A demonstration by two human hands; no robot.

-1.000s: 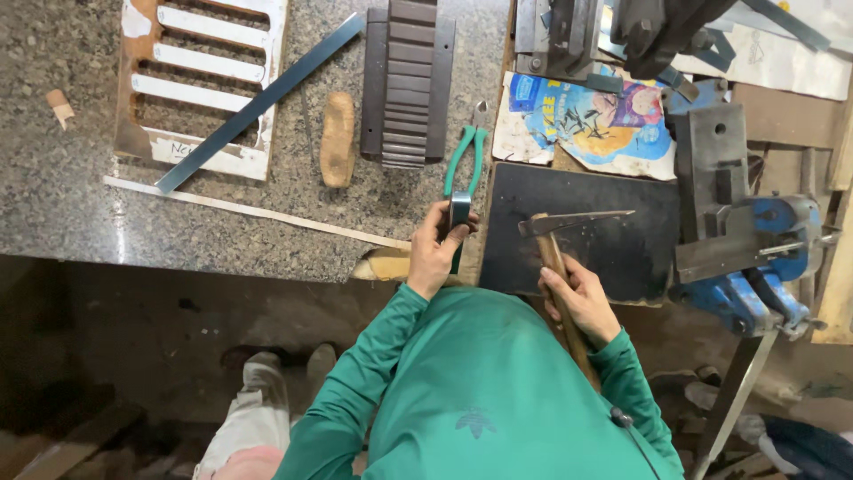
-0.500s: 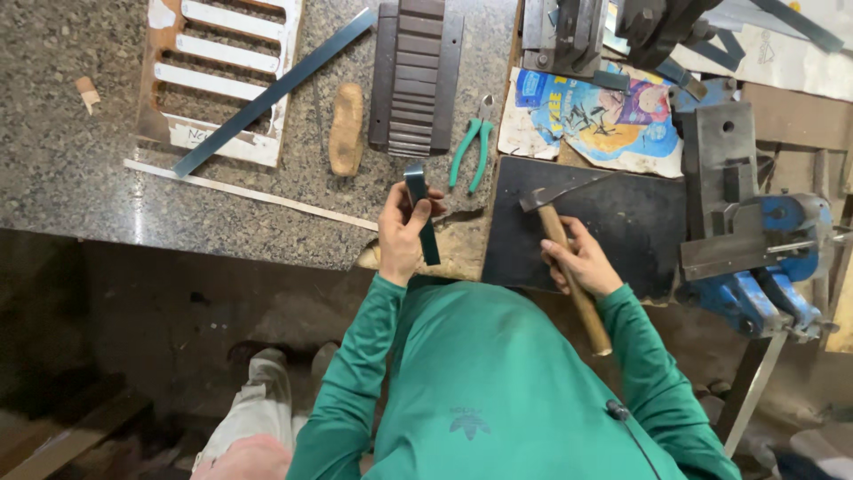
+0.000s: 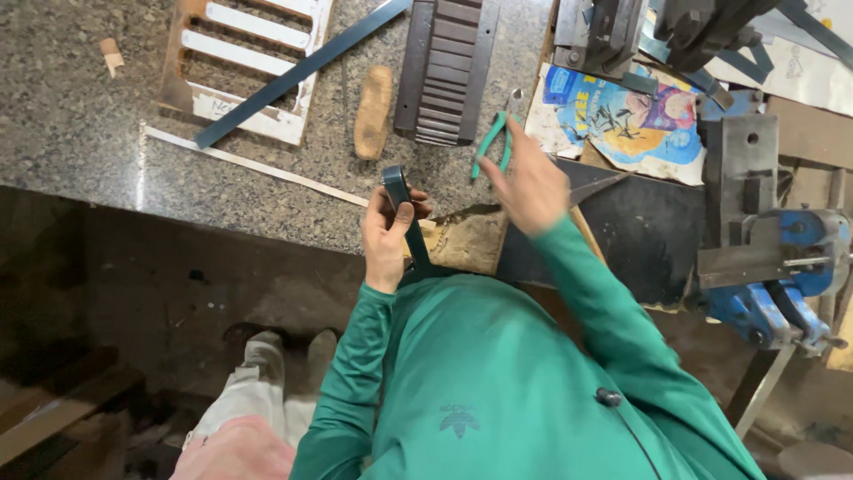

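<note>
Gripping a dark flat metal strip (image 3: 404,213) upright in my left hand (image 3: 388,233), over the speckled granite desk (image 3: 80,133) edge | right hand (image 3: 531,182) spread, fingers touching green-handled pliers (image 3: 494,142)

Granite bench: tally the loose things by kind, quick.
Slatted vent grilles: 2, white one, dark one
Flat metal strips: 2, long one, short one in left hand
Green-handled pliers: 1
Wooden block: 1
Total: 6

Speckled grey granite bench (image 3: 80,116), green-handled pliers (image 3: 494,140), dark metal strip (image 3: 404,222), green sleeves (image 3: 355,356) — and a blue vise (image 3: 782,267) beside a black plate (image 3: 649,240).
</note>
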